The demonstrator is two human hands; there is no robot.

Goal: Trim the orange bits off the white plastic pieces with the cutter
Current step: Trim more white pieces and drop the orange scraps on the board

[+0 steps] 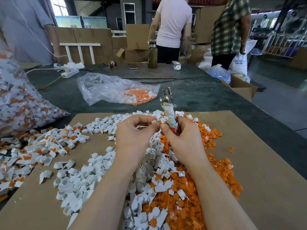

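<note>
- The left hand (132, 131) pinches a small white piece (154, 122) between thumb and fingertips, its fingers curled around it.
- The right hand (181, 135) is wrapped around the cutter (169, 112); its fingers clench the red handle low down, and thumb and forefinger also meet the white piece at the point where the two hands touch.
- The cutter stands upright above the right fingers, its handle bound in pale tape and its metal head pointing away from the person; whether the blades are apart cannot be told.
- Below and to the left of the left fingers lies a heap of white pieces (86, 176) on a cardboard sheet (265, 180).
- Below and to the right of the right fingers lies a heap of orange bits (216, 173).
- Further left of the fingers sit untrimmed pieces (41, 146), white with orange still on them.
- Beyond the fingers, on the green worktop (199, 93), lies a clear bag (116, 90) holding orange bits.
- Three people stand at the far side.
</note>
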